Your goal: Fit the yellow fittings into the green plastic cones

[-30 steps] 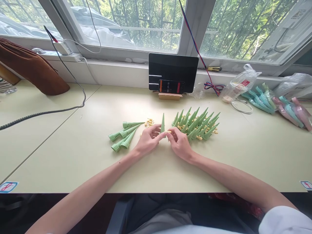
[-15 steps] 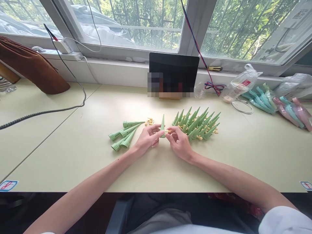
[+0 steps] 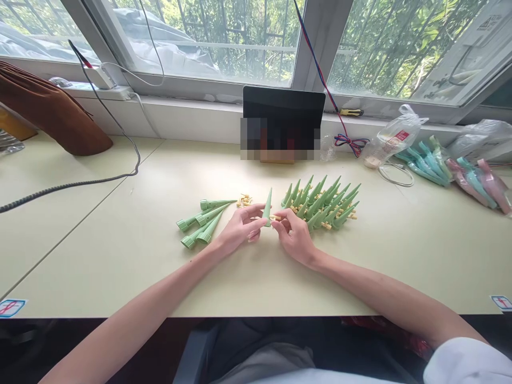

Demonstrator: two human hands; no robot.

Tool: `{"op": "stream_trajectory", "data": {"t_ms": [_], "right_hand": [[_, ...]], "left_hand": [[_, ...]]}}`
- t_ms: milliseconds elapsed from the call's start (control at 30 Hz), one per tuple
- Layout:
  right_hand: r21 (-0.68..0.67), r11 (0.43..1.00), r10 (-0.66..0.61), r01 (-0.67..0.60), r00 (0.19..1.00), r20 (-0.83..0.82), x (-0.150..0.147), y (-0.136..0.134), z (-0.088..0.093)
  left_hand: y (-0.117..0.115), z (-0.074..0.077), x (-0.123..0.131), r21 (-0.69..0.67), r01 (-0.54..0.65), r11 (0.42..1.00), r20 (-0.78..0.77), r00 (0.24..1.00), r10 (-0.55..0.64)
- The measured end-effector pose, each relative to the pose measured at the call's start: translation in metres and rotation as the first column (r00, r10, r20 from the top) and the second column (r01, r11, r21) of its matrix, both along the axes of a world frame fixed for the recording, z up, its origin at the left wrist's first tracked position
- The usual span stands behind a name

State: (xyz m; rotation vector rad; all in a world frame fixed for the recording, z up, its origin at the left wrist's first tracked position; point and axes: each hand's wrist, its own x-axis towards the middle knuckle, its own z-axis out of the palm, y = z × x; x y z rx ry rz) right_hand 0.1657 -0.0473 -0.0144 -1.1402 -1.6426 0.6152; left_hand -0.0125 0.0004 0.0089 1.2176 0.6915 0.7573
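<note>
Green cone (image 3: 268,208) points upward between the person's hands (image 3: 296,238).

Hands (image 3: 238,228) over a table (image 3: 256,285), green spike (image 3: 268,207) held (tip upward)

One green tapered cone (image 3: 268,207), tip upward, slightly tilted, one small yellow peg (image 3: 274,217), partly hidden, beside cone's lower end

Daylight falls through grey-framed windows (image 3: 240,50), above a white ledge (image 3: 192,114), onto a pale yellow-green counter (image 3: 416,234).
</note>
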Motion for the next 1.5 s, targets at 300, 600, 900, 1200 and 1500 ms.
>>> {"op": "stream_trajectory", "data": {"t_ms": [300,600,900,1200,1500], "right_hand": [[0.018,1.0,0.022,-0.022,1.0,-0.007,0.0008,0.0001,-0.0045],[0.055,0.998,0.001,-0.002,1.0,0.029,0.0018,-0.0015,-0.0071],[0.068,0.997,-0.027,0.025,0.999,0.033,0.0016,-0.0033,-0.0047],[0.052,0.994,-0.096,0.092,0.992,0.078,0.0018,-0.0014,-0.004],[-0.026,0.991,-0.128,0.129,0.99,0.063,0.0006,-0.0007,0.0024]], "left_hand": [[-0.001,0.0035,-0.0016,0.048,0.044,0.998,-0.045,0.998,-0.042],[-0.0037,0.0012,-0.0007,0.094,0.051,0.994,-0.124,0.992,-0.04],[-0.0042,-0.0044,0.0004,0.243,0.073,0.967,-0.147,0.988,-0.038],[-0.0056,-0.0039,0.0036,0.357,0.076,0.931,-0.181,0.983,-0.011],[-0.0095,-0.0005,0.0064,0.429,0.037,0.903,-0.201,0.978,0.055]]}}
